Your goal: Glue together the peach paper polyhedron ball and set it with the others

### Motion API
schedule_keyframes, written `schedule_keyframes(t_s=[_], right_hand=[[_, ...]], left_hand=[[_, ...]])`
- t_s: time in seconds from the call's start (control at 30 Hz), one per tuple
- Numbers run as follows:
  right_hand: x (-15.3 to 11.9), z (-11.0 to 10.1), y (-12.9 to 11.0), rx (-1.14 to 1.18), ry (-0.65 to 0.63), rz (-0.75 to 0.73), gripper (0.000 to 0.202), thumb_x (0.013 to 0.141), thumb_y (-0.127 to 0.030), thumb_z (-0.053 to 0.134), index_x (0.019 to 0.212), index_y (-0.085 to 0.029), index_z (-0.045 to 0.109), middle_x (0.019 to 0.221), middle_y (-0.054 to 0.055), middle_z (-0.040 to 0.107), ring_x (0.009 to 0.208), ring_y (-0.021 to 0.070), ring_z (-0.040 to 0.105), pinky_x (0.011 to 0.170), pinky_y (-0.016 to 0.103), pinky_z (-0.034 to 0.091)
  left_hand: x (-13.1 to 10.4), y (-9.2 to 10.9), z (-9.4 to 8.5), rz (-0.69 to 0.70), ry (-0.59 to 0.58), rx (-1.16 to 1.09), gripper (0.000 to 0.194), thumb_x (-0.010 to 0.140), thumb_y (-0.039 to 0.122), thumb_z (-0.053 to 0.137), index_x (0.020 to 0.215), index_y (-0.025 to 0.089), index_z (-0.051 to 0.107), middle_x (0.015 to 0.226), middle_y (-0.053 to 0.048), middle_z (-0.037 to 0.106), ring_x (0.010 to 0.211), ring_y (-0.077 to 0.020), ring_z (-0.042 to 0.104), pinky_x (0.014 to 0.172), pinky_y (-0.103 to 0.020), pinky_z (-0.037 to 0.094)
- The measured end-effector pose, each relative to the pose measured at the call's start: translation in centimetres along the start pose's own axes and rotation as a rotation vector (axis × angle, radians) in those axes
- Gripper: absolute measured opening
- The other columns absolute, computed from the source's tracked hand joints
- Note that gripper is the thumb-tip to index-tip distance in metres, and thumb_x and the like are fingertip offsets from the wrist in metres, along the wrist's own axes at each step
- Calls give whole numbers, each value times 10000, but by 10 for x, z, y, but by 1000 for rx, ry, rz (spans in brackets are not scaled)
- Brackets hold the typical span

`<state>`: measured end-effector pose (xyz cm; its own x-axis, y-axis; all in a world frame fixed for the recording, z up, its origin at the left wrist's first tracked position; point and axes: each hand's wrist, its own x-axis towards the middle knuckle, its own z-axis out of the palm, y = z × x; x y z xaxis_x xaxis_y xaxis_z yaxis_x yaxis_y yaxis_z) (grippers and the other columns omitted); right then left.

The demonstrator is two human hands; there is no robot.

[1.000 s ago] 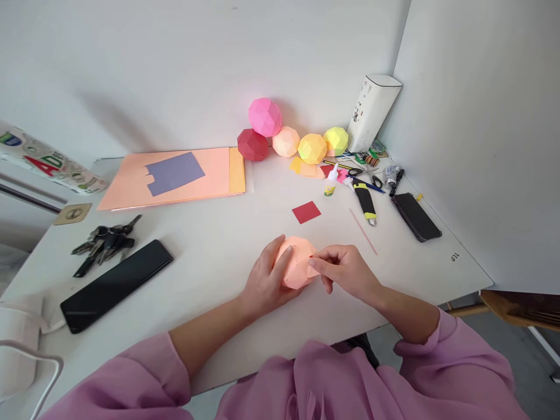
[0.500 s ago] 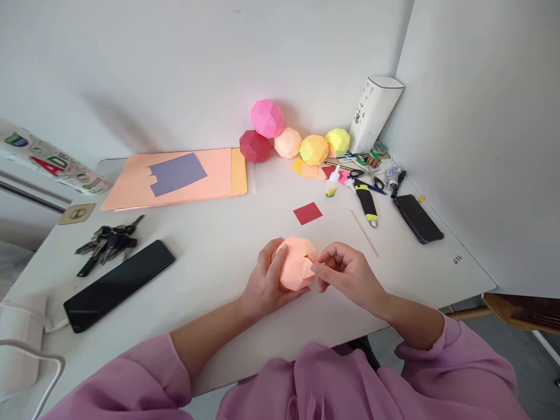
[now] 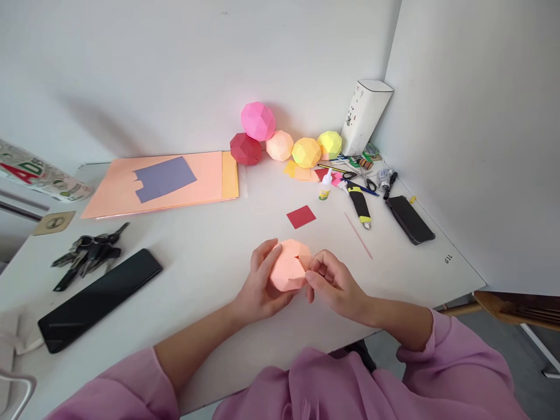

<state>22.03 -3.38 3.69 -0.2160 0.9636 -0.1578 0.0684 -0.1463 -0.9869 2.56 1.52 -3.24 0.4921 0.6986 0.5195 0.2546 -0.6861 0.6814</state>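
A peach faceted paper ball (image 3: 286, 269) is held low over the near part of the desk. My left hand (image 3: 258, 286) wraps round its left side, thumb on top and fingers beneath. On the right side of the ball, my right hand (image 3: 335, 287) pinches the edge of a loose paper flap between thumb and curled fingers. An open slit shows between the ball's facets near that flap. Beyond the ball lies a small red paper rectangle (image 3: 301, 217). Farther back stand finished-looking paper balls: pink (image 3: 258, 121), dark red (image 3: 245, 149), pale peach (image 3: 280, 145), orange-yellow (image 3: 306, 153) and yellow (image 3: 329, 144).
A glue bottle (image 3: 324, 185), a utility knife (image 3: 359, 205), scissors (image 3: 371, 184) and a thin pink stick (image 3: 359, 235) lie at right, near a phone (image 3: 410, 219). Peach paper sheets (image 3: 205, 175), keys (image 3: 87, 254) and a black slab-like device (image 3: 100, 300) occupy the left.
The whole view has shifted slightly. The paper ball has turned a little in my hands, and the slit by the flap looks wider. Both hands keep their hold.
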Motion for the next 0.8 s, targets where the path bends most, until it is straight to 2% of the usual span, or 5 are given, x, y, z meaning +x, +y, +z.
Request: schedule_keyframes(t_s=[0.13, 0.3, 0.4, 0.6, 0.8], right_hand=[[1, -2, -2, 53, -110, -8, 215, 889, -363, 544, 825, -227, 391, 546, -72, 535, 515, 127, 571, 591, 288, 460], [6, -3, 3, 204, -204, -74, 219, 898, -354, 534, 824, -234, 366, 517, -91, 523, 477, 113, 531, 586, 295, 464], [9, -3, 8, 239, -239, -88, 205, 904, -351, 530, 841, -234, 373, 518, -91, 527, 477, 113, 519, 586, 295, 461], [14, -3, 9, 229, -293, -124, 119, 922, -296, 498, 898, -229, 403, 529, -90, 527, 479, 112, 524, 592, 291, 457], [19, 0, 10, 252, -316, -129, 102, 914, -255, 498, 908, -218, 403, 523, -89, 536, 479, 114, 541, 611, 305, 471]], left_hand=[[6, -2, -8, -56, -84, -248, 647, 877, 274, 541, 1451, 281, 245, 1343, -168, 369, 1270, -312, 424, 963, -550, 494], [7, -6, -9, -72, -80, -315, 591, 895, 474, 502, 1406, 250, 307, 1368, -191, 369, 1301, -333, 397, 972, -562, 479], [6, -8, -8, -87, -25, -256, 595, 876, 543, 512, 1367, 251, 347, 1376, -186, 380, 1325, -329, 382, 973, -543, 484], [9, -6, -11, 93, 10, 0, 537, 936, 350, 489, 1431, 269, 297, 1427, -172, 381, 1349, -311, 379, 1038, -569, 414], [12, 2, -9, 170, 89, 154, 591, 905, 311, 568, 1429, 296, 297, 1400, -158, 395, 1285, -312, 450, 984, -529, 476]])
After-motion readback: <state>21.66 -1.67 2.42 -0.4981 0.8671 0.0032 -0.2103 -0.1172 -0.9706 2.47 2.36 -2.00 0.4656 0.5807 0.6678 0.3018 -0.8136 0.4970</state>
